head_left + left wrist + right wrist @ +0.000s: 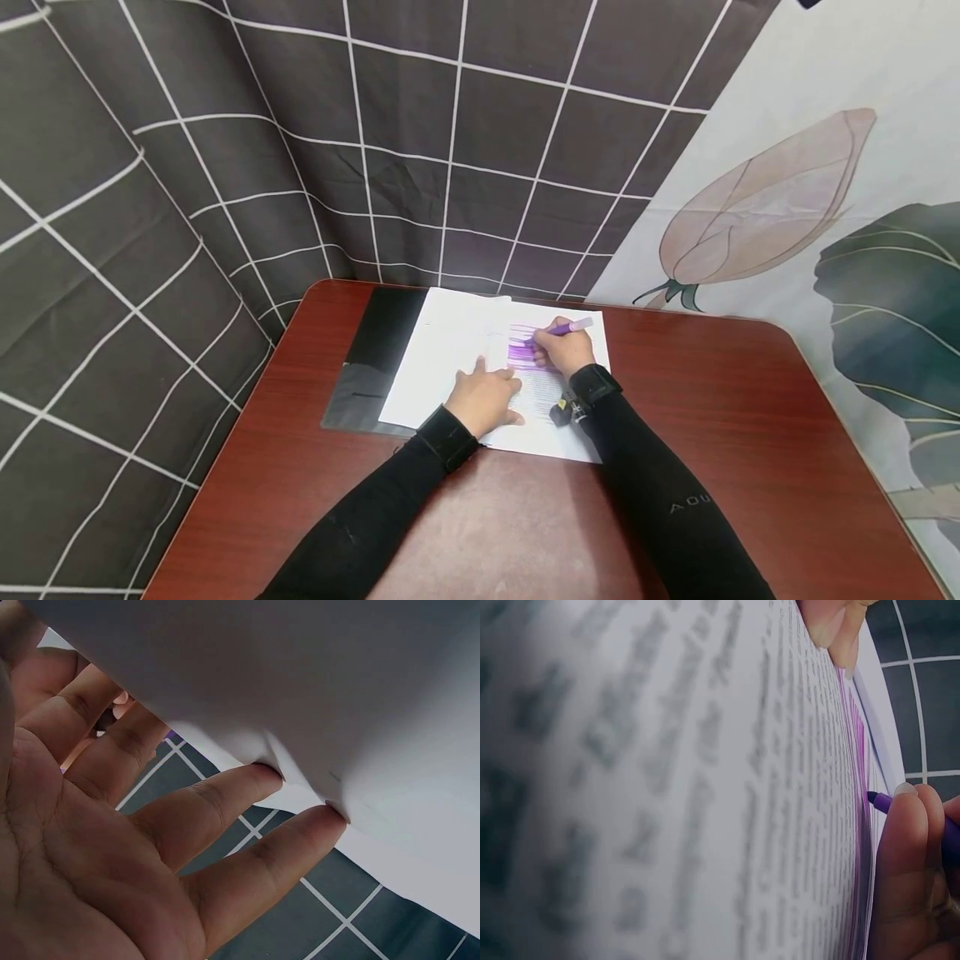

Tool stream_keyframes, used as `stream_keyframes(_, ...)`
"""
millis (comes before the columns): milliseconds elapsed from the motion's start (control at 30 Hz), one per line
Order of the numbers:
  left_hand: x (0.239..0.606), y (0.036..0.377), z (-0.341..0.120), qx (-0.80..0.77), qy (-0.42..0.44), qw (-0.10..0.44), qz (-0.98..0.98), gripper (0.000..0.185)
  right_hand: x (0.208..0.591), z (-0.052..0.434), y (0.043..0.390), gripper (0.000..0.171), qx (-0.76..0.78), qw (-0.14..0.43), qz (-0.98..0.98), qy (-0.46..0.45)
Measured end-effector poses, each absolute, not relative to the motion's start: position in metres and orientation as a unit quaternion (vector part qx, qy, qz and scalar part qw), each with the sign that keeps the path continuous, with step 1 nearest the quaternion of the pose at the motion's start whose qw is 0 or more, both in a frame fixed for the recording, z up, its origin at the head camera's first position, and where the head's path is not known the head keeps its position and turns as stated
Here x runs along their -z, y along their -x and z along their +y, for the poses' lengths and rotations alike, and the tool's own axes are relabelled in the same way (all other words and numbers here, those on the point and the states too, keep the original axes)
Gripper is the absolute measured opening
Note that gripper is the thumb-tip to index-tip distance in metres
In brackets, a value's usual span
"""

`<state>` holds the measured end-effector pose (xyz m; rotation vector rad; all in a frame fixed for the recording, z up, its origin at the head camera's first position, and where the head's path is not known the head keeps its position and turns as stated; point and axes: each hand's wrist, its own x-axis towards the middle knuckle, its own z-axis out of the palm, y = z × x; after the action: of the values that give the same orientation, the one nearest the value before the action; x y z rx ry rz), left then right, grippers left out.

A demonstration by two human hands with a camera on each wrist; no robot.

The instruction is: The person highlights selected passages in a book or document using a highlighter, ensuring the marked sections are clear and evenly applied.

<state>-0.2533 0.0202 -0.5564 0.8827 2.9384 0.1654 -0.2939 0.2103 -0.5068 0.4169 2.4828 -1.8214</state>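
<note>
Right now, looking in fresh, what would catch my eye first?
Probably the purple highlighter, gripped by the right hand, over bright purple streaks on a printed page at the far middle of the reddish-brown table. The left hand presses flat on the paper beside it.

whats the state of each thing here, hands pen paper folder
purple highlighter: uncapped, tip on the page, gripped in the right hand
right hand: fingers curled round the highlighter
left hand: flat, straight fingers pressing on the paper
printed sheet: lying flat, several lines marked purple
blank sheets: lying flat beside the printed sheet
black folder: lying flat under the sheets
table: bearing the folder and papers
</note>
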Motion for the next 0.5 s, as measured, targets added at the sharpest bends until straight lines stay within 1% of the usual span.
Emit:
stream_keyframes(267, 0.555, 0.252, 0.021, -0.058, -0.286, 0.033, 0.956, 0.068, 0.505, 0.219, 0.291, 0.014, 0.586, 0.015, 0.798, -0.137)
stream_keyframes(500, 0.557, 0.253, 0.020, -0.055, -0.291, 0.024, 0.955, 0.071, 0.504, 0.224, 0.288, 0.015, 0.600, 0.009, 0.788, -0.139)
